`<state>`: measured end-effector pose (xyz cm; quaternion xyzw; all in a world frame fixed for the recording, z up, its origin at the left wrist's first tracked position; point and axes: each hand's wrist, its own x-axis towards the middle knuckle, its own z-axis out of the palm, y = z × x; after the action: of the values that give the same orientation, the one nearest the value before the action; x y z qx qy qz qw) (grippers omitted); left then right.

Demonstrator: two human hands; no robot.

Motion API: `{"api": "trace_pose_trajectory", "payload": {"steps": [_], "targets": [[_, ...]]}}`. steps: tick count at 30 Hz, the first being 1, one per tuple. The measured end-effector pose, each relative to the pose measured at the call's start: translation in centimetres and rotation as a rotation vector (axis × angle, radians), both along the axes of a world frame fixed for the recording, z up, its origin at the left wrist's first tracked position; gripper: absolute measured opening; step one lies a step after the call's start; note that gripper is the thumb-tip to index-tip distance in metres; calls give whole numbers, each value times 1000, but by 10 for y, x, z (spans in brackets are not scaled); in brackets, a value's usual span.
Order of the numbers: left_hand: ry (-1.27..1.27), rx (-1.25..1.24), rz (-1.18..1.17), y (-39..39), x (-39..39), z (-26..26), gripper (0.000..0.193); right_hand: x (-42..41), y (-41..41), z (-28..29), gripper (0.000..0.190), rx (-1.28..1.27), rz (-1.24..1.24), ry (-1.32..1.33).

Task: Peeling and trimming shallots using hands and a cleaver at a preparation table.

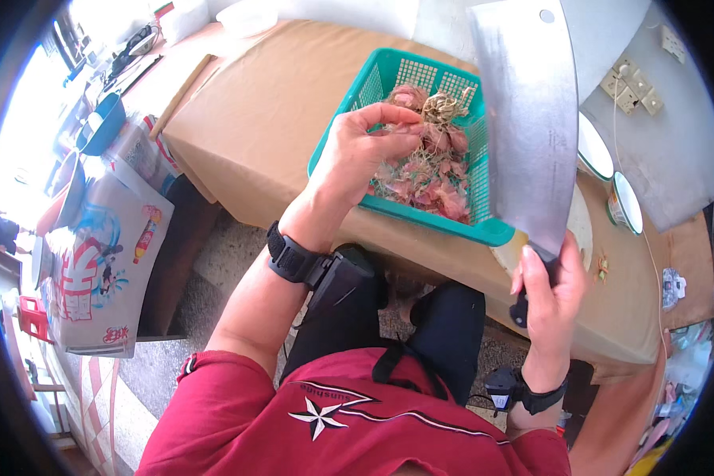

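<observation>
My right hand [550, 285] grips the black handle of a large cleaver [529, 119], its broad steel blade raised over the right side of a green plastic basket [428, 220]. Inside the basket lie shallots or small red onions [443, 140], loose papery skins [422, 184] and a bundle of dry roots or stalks [444, 108]. Over the basket's left part is my left hand [381, 134], thumb and forefinger brought near each other; whether something small sits between them cannot be told. A round pale board [582, 220] is partly hidden behind the blade and my right hand.
The basket stands on a table with a brown cover [262, 101]. Right of it are a white bowl [595, 146], a white cup [628, 202], small scraps [601, 268] and a cable [651, 256]. A wooden stick [181, 95] lies at the table's left edge.
</observation>
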<state>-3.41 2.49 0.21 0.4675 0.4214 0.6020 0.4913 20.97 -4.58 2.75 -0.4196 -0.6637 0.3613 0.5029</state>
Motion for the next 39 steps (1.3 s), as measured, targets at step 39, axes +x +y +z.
{"api": "trace_pose_trajectory", "payload": {"steps": [39], "targets": [[-189, -23, -51, 1, -2, 1, 22, -32, 18, -4, 27, 428, -53, -614]]}}
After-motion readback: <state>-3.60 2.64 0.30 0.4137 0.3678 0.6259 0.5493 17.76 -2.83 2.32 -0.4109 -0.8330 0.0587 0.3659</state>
